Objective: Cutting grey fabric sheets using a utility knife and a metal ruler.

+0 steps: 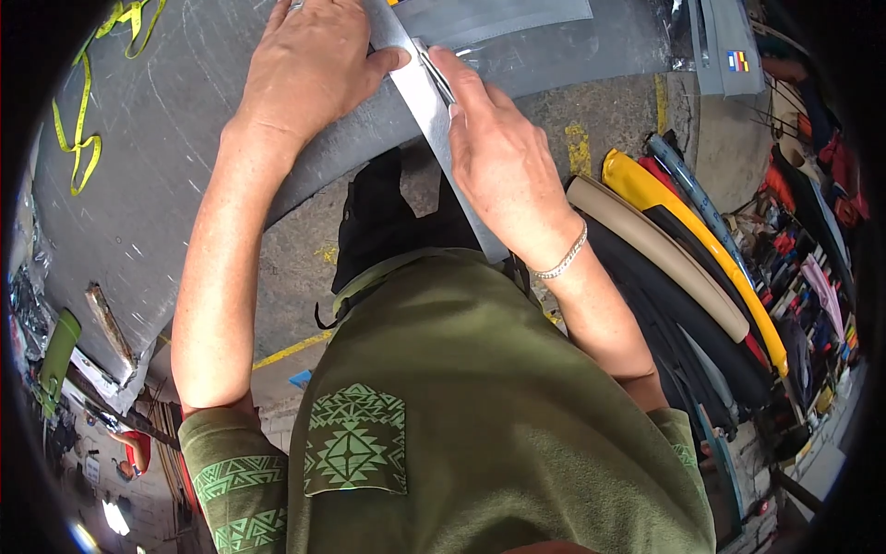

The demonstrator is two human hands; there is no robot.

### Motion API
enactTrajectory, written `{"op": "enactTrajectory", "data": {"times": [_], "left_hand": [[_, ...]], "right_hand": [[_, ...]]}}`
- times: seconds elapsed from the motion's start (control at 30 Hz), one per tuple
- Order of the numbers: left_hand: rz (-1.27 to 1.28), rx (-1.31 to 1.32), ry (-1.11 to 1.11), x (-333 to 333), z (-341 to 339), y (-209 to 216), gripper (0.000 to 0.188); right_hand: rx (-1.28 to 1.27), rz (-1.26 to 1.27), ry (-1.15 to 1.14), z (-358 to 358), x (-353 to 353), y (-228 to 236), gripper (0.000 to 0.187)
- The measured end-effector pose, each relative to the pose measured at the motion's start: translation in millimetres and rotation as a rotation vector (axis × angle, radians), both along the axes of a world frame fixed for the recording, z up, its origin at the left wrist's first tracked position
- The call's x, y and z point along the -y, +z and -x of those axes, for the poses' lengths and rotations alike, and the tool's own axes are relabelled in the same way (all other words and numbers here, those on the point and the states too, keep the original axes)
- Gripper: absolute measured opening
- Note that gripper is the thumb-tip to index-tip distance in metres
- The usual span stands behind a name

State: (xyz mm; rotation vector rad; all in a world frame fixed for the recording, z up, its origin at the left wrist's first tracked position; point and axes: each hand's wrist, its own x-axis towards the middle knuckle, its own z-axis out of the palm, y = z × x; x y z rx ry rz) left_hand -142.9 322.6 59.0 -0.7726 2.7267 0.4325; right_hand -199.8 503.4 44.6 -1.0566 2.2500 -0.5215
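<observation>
A long metal ruler lies slantwise over the table's near edge, its lower end reaching past the edge toward my waist. My left hand rests palm down on the dark table, thumb stretched onto the ruler; its fingertips run out at the top of the view. Closed around a slim metal cutter knife, my right hand holds the tool's tip against the ruler's right edge. Grey sheet material lies at the ruler's right, on the table.
A yellow tape measure lies loosely curled on the worn dark table at the left. Rolls of material, including a yellow roll and a beige roll, lean at the right. A grey piece hangs at the upper right.
</observation>
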Motion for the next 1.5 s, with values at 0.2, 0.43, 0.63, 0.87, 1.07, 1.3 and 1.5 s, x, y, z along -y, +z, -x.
{"op": "enactTrajectory", "data": {"times": [0.2,0.43,0.63,0.87,1.07,1.3,1.5], "left_hand": [[-0.002,-0.006,0.009,0.1,-1.2,1.1,0.09],[-0.012,-0.033,0.008,2.0,-3.2,-0.8,0.091],[0.003,-0.042,-0.003,1.0,-4.6,-4.2,0.09],[0.015,-0.045,-0.028,2.5,-4.9,-6.1,0.09],[0.03,-0.094,-0.017,6.7,-9.2,-21.3,0.091],[0.026,0.06,0.011,-0.1,-0.4,1.6,0.094],[0.003,0.048,0.007,2.9,-1.9,-6.8,0.094]], "right_hand": [[-0.082,0.084,0.084,3.3,2.5,4.4,0.064],[-0.095,0.094,0.095,4.0,2.6,5.9,0.064],[-0.013,0.001,0.061,3.8,0.3,9.3,0.052],[-0.012,0.025,0.05,4.3,-2.5,8.3,0.052],[0.243,0.297,-0.138,18.0,-12.6,10.3,0.056],[1.458,0.666,-0.062,89.8,-29.6,20.9,0.087],[0.719,0.158,-0.162,111.5,-19.7,27.7,0.045]]}}
